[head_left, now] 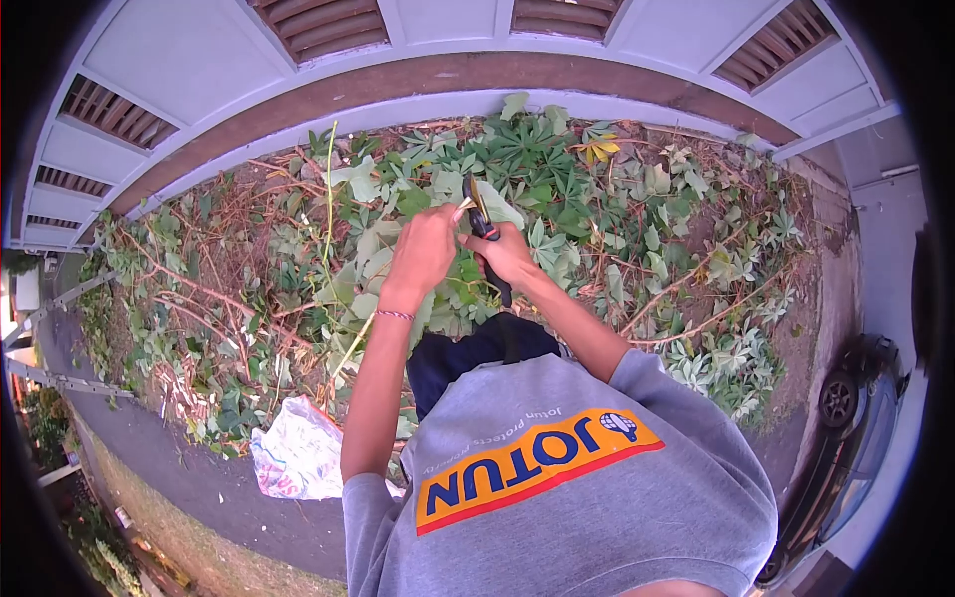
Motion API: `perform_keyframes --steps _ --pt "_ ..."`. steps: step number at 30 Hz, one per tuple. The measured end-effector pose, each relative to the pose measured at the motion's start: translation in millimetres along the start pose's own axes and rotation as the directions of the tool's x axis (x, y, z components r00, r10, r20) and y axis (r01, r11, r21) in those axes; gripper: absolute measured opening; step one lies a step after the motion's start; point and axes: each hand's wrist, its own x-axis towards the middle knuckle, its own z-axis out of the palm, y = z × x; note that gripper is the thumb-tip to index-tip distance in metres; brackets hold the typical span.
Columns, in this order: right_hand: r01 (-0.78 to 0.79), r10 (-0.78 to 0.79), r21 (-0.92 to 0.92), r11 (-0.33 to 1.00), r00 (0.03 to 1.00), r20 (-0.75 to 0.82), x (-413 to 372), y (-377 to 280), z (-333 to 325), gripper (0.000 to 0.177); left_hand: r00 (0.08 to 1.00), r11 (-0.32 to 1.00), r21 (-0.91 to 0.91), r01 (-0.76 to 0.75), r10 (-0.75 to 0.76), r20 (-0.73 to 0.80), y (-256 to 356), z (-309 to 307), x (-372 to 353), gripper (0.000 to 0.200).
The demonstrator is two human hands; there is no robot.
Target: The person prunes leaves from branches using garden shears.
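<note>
Between the two raised hands, a short pale stem (464, 205) sticks out of the top of the left hand (423, 251). That hand's fingers are curled tight around the stem, so only the cut end shows past the knuckles. The cutter (484, 225) meets this end from the right. Its upper tip stands just above the stem, and its black handle runs down through the right hand (509, 257) and out below the palm. The right fingers are wrapped firmly around the handle. I cannot tell whether the blades are parted or closed on the stem. The two hands touch, or nearly do, at the thumbs.

A thin bracelet (395, 314) circles the left wrist. Both forearms rise from a grey shirt (597, 507) with an orange label. Beneath the hands lies a broad pile (637, 209) of cut branches and green leaves, spread along the foot of a pale wall (438, 95). A crumpled bag (296, 456) lies on the pavement near the left elbow. A dark car (846, 438) stands well apart at the right edge.
</note>
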Motion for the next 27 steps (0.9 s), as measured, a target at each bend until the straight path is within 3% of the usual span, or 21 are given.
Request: perform_keyframes --steps 4,7,10,12,13,14,16,19,20,21,22,23,24,27 --pt "-0.017 0.011 0.129 0.992 0.999 0.044 1 -3 -1 0.032 0.999 0.996 -0.088 0.025 -0.021 0.043 1 -8 -2 0.011" --pt "-0.066 0.072 0.387 0.920 0.997 0.000 15 -14 -21 0.024 0.999 0.988 -0.146 0.040 -0.045 -0.031 -5 -18 -17 0.013" --pt "-0.037 0.008 0.383 0.923 0.997 0.078 37 -22 -57 0.017 0.991 0.981 -0.163 0.105 -0.118 -0.070 -13 -31 -33 0.016" --pt "-0.063 -0.046 0.288 0.956 0.933 0.356 52 -33 -76 0.030 0.987 0.980 -0.176 0.091 -0.112 -0.114 -23 -33 -37 0.022" --pt "-0.138 -0.093 0.384 0.913 0.847 0.524 60 -38 -80 0.045 0.983 0.979 -0.190 0.070 -0.101 -0.156 -25 -34 -37 0.027" --pt "-0.295 -0.140 0.552 0.780 0.777 0.614 64 -39 -80 0.054 0.983 0.980 -0.188 0.067 -0.097 -0.158 -25 -36 -38 0.027" --pt "-0.405 -0.235 0.731 0.550 0.765 0.600 63 -53 -69 0.060 0.978 0.975 -0.209 0.075 -0.113 -0.178 -21 -45 -37 0.028" --pt "-0.362 -0.160 0.693 0.624 0.809 0.566 72 -50 -63 0.059 0.975 0.966 -0.246 0.084 -0.131 -0.182 -11 -62 -42 0.024" --pt "-0.271 -0.067 0.564 0.780 0.860 0.506 70 -45 -63 0.051 0.972 0.967 -0.238 0.095 -0.142 -0.186 -11 -67 -47 0.024" --pt "0.023 -0.137 0.263 0.964 0.896 0.422 71 -35 -60 0.043 0.972 0.965 -0.237 0.109 -0.154 -0.180 -11 -72 -50 0.025" --pt "0.296 -0.239 -0.109 0.949 0.900 0.364 70 -24 -56 0.034 0.971 0.963 -0.242 0.122 -0.166 -0.174 -11 -75 -52 0.026" --pt "0.283 -0.178 -0.498 0.819 0.952 0.248 21 -65 -43 0.039 0.968 0.961 -0.243 0.131 -0.176 -0.176 -10 -77 -53 0.026" --pt "0.464 -0.371 -0.525 0.713 0.886 0.278 7 -62 -36 0.051 0.963 0.956 -0.274 0.101 -0.164 -0.215 -10 -79 -55 0.026" --pt "0.528 -0.418 -0.466 0.710 0.849 0.324 -24 -67 -13 0.055 0.955 0.950 -0.305 0.072 -0.154 -0.253 -2 -85 -58 0.027"
